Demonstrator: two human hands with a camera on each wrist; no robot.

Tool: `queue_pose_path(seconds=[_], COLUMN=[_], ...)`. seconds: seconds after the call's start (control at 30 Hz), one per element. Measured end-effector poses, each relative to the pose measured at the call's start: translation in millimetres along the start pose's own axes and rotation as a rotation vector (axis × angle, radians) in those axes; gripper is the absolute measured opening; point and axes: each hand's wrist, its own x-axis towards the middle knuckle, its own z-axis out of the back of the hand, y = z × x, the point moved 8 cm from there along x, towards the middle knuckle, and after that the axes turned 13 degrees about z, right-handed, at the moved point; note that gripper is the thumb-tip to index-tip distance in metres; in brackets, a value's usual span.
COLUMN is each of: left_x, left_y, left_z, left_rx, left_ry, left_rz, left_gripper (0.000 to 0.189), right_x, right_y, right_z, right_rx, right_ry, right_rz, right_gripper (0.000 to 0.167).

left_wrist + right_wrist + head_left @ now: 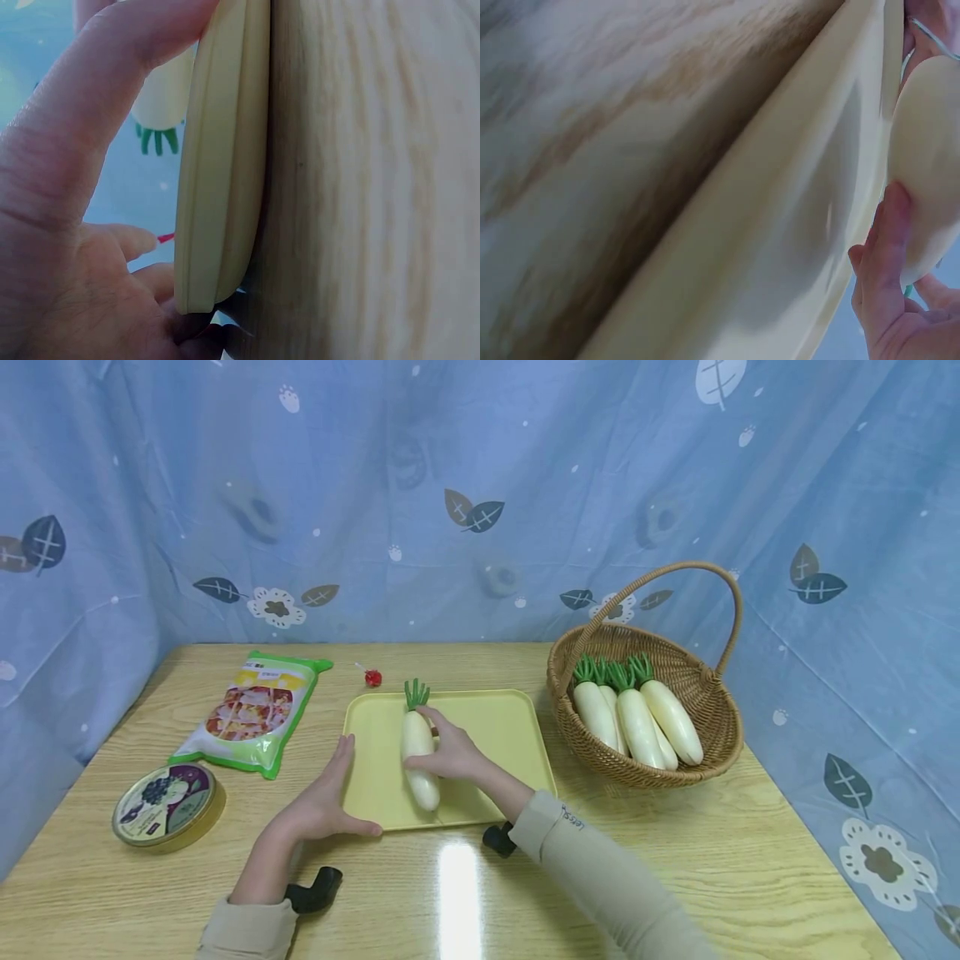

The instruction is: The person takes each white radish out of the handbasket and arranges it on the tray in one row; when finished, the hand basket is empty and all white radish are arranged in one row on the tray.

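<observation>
Sleeve (611, 877) nearest — right hand (459, 757) holds radish (416, 739) between thumb (424, 764) and fingers (434, 718)

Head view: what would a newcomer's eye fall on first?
Probably the tall-handled wicker basket at right, with several white radishes in it. Next comes the single radish in the right grip, seen against the yellow tray near the center.

At the centre, a long creamy-white radish (417, 739) with green stalks lies on a plain pale-yellow rectangular tray (498, 731). The wooden table (637, 860) is honey-toned with streaky grain; across the top, a blue cloth curtain (360, 485) carries grey and brown leaves and white flowers.
</observation>
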Motion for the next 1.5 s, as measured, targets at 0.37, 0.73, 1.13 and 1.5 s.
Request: queue_pose_path(seconds=[0.37,0.73,1.13,1.5], left_x=[0.0,0.2,0.7,0.9], left_y=[-0.5,-0.2,0.3,2.0], left_z=[-0.1,0.5,-0.4,0.1], left_rx=[0.014,0.023,0.004,-0.012], left_ry=[-0.003,-0.013,-0.008,-0.004], left_rz=[-0.011,-0.036,-0.033,-0.036], left_gripper=[0.137,0.137,0.138,0.139], right_x=[7.5,16.3,20.8,21.8], right_y=[5,14,22,29], right_z=[-14,-33,-49,-56], right_rx=[-0.004,0.003,-0.016,-0.078], right_ry=[0.017,0.052,0.049,0.065], right_rz=[0.004,-0.003,0.033,0.05], right_gripper=[0.084,0.083,0.083,0.084])
